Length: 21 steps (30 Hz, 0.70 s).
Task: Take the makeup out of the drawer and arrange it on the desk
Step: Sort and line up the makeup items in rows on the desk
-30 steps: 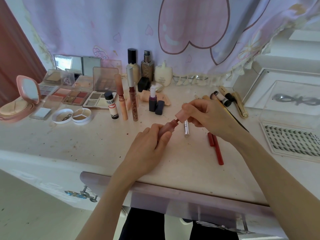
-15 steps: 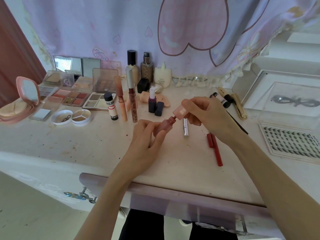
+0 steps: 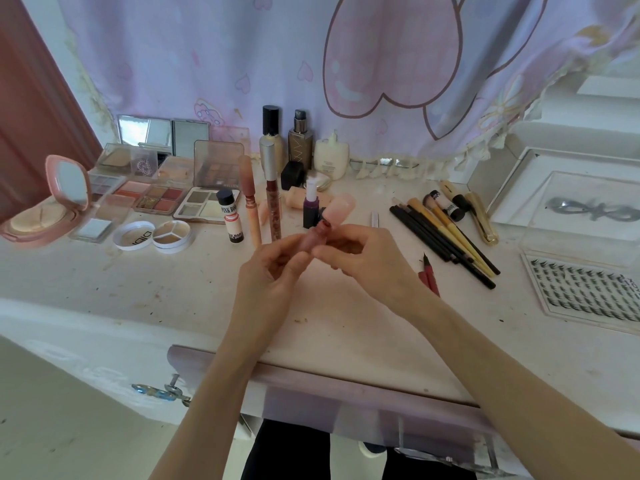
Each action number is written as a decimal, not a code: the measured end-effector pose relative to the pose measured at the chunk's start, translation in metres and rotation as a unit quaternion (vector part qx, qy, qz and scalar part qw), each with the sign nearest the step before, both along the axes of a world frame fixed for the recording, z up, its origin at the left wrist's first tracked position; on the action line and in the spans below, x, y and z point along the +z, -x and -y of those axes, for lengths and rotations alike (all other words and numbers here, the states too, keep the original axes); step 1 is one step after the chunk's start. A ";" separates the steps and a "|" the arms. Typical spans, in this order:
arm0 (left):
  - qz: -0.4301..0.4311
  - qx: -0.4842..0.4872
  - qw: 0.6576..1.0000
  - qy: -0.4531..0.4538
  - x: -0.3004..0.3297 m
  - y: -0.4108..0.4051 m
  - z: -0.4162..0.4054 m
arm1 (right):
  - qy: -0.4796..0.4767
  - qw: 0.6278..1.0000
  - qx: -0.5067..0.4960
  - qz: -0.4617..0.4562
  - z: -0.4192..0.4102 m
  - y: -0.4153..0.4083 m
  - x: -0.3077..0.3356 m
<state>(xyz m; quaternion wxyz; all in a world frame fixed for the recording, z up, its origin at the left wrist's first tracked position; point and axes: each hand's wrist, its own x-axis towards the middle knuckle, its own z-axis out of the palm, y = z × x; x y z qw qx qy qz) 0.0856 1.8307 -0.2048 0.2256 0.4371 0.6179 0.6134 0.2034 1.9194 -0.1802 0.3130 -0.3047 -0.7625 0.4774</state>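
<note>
Both hands work above desk (image 3: 173, 299) ctr, w/ one item between them: a small pink-brown lip gloss tube (image 3: 313, 239).

1. Left hand (image 3: 273, 271): fingers curled round tube body, thumb and fingertips pinching its lower part. Tube is tilted, neck pointing toward 1 o'clock.
2. Right hand (image 3: 363, 258): fingers curled; holds pale pink cap (image 3: 341, 209) at tube's 1 o'clock. Cap sits just past tube neck; dark red rim of neck shows between them. Cannot tell if cap touches neck.
3. Tube is raised off desk surface, in front of purple lipstick (image 3: 310, 206), which stands upright at 12 o'clock from hands.

Arranged items, ref. hands:
- 10–11 o'clock: two tall lip gloss wands (image 3: 251, 199) upright, small "Pink" labelled bottle (image 3: 230, 216) beside them.
- 10 o'clock, further out: eyeshadow palettes (image 3: 159, 199) lying open; round white concealer pot (image 3: 171, 233) w/ its lid alongside; pink compact (image 3: 45, 209) open at far 9 o'clock.
- 12 o'clock, rear: foundation bottles (image 3: 299, 140) upright against curtain (image 3: 381, 64).
- 2 o'clock: brushes and pencils (image 3: 446, 233) in a loose row.
- 3 o'clock, close to right wrist: red lip pencils (image 3: 429, 275).
- 3 o'clock, far edge: false-lash tray (image 3: 585, 292).

Drawer (image 3: 346, 403) at 6 o'clock stands pulled out under desk edge; contents not visible.
</note>
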 end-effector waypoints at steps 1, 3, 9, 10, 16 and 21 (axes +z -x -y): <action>0.009 0.000 1.000 -0.006 0.000 0.000 0.001 | -0.007 1.000 -0.009 -0.009 0.000 0.002 0.000; 0.018 0.002 1.000 -0.011 0.001 0.000 0.002 | -0.017 0.999 -0.023 -0.018 -0.001 0.004 0.003; -0.213 0.081 0.972 0.049 -0.007 0.014 0.014 | -0.061 0.995 -0.037 0.071 -0.012 0.017 0.000; -0.264 0.085 0.959 0.059 -0.010 0.018 0.019 | -0.064 0.994 -0.038 0.084 -0.013 0.019 -0.002; -0.445 0.085 0.870 0.196 -0.017 0.034 0.031 | -0.112 0.984 -0.044 0.132 -0.018 0.034 -0.010; -0.495 0.057 0.819 0.285 -0.025 0.035 0.027 | -0.120 0.981 -0.045 0.145 -0.022 0.039 -0.011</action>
